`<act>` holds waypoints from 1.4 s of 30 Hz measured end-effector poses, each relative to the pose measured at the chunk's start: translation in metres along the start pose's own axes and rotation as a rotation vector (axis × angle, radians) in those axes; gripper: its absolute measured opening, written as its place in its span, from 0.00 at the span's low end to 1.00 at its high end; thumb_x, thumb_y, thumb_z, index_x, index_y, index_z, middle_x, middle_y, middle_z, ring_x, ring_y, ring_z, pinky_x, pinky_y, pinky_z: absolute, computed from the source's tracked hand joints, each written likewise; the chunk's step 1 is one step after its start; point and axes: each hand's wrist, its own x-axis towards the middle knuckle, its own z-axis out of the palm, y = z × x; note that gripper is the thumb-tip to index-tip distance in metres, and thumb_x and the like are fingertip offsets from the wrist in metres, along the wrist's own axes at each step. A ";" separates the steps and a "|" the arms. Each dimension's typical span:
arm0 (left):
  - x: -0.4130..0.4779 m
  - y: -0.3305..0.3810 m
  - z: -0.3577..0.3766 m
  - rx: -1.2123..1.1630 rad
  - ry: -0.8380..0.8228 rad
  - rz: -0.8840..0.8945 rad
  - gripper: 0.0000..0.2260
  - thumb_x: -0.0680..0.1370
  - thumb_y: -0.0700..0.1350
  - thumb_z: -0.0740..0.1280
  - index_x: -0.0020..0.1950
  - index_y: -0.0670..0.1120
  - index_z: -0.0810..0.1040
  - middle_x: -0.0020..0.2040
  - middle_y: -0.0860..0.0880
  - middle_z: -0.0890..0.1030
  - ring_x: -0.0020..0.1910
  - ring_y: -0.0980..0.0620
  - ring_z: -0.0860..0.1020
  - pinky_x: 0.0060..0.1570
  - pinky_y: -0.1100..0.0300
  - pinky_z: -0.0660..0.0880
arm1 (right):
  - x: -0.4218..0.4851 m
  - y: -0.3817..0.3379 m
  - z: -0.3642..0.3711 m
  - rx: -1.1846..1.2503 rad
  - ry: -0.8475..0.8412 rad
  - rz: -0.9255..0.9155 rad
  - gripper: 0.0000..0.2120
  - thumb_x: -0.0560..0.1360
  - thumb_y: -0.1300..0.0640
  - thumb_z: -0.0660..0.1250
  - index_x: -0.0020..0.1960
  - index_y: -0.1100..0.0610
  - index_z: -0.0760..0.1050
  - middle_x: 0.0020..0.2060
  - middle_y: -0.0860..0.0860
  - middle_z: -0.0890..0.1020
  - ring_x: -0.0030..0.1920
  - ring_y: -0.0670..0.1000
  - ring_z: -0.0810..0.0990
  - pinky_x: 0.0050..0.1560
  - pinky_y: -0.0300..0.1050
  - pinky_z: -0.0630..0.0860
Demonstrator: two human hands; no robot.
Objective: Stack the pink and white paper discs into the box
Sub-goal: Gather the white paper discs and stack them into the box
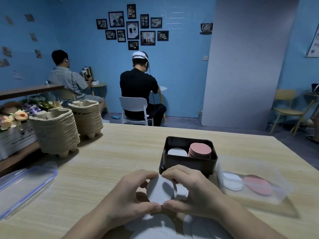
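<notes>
Both my hands hold a small stack of white paper discs (161, 189) just above the table, in front of the black box (188, 163). My left hand (127, 192) curls round the stack's left side and my right hand (195, 187) round its right side, thumbs meeting at the bottom edge. Inside the box a stack of pink discs (201, 150) stands on the right and white discs (177, 152) lie lower on the left. More loose white discs (155, 225) lie on the table under my wrists.
A clear plastic container (276, 195) at the right holds white discs (232, 181) and pink discs (258, 185). A clear lid with blue clips (24, 185) lies at the left. Two stacks of pulp cup trays (55, 130) stand at the far left. Two people sit beyond the table.
</notes>
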 end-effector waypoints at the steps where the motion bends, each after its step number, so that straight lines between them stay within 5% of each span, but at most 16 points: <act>1: 0.000 0.000 0.000 -0.004 -0.009 -0.002 0.29 0.67 0.55 0.83 0.66 0.58 0.78 0.57 0.62 0.79 0.55 0.54 0.78 0.45 0.59 0.82 | 0.000 0.000 0.001 0.002 0.002 -0.004 0.27 0.72 0.46 0.79 0.65 0.55 0.76 0.58 0.49 0.81 0.55 0.48 0.82 0.53 0.45 0.80; 11: 0.001 0.003 -0.001 0.156 0.083 0.118 0.26 0.68 0.60 0.81 0.62 0.55 0.79 0.51 0.60 0.79 0.47 0.54 0.77 0.43 0.57 0.76 | -0.001 0.004 0.005 -0.018 -0.108 0.008 0.20 0.74 0.39 0.75 0.58 0.49 0.77 0.70 0.51 0.77 0.68 0.47 0.77 0.63 0.41 0.77; 18: -0.002 -0.005 0.002 0.228 0.075 0.164 0.28 0.73 0.64 0.76 0.68 0.55 0.76 0.58 0.61 0.78 0.56 0.59 0.78 0.52 0.56 0.78 | 0.001 0.004 0.006 -0.025 -0.102 0.013 0.14 0.78 0.41 0.73 0.54 0.51 0.79 0.65 0.48 0.76 0.60 0.46 0.78 0.56 0.40 0.78; 23: -0.008 -0.006 0.002 0.223 0.167 0.247 0.13 0.73 0.54 0.77 0.51 0.52 0.78 0.63 0.58 0.79 0.61 0.60 0.79 0.52 0.60 0.80 | -0.001 0.005 0.005 -0.046 -0.064 0.023 0.14 0.78 0.41 0.73 0.55 0.50 0.79 0.66 0.48 0.76 0.64 0.44 0.77 0.58 0.40 0.77; 28: -0.005 -0.009 0.003 0.197 0.177 0.288 0.12 0.73 0.54 0.79 0.47 0.52 0.79 0.61 0.56 0.80 0.58 0.58 0.81 0.49 0.60 0.80 | -0.002 0.007 0.008 -0.047 -0.105 0.027 0.16 0.76 0.39 0.72 0.54 0.49 0.78 0.71 0.50 0.75 0.70 0.47 0.74 0.64 0.41 0.75; 37: -0.005 -0.010 -0.001 0.283 0.056 0.230 0.18 0.71 0.60 0.78 0.55 0.55 0.77 0.61 0.59 0.79 0.58 0.59 0.79 0.50 0.57 0.80 | 0.000 -0.003 0.006 -0.076 -0.177 0.034 0.14 0.75 0.40 0.74 0.52 0.46 0.75 0.70 0.45 0.75 0.69 0.45 0.73 0.64 0.41 0.74; 42: -0.025 -0.005 -0.017 0.301 0.009 0.152 0.12 0.77 0.58 0.72 0.58 0.58 0.78 0.59 0.64 0.78 0.59 0.62 0.77 0.52 0.59 0.79 | -0.001 -0.006 0.007 -0.044 -0.209 0.044 0.13 0.75 0.39 0.74 0.52 0.46 0.78 0.68 0.45 0.75 0.68 0.43 0.72 0.64 0.37 0.71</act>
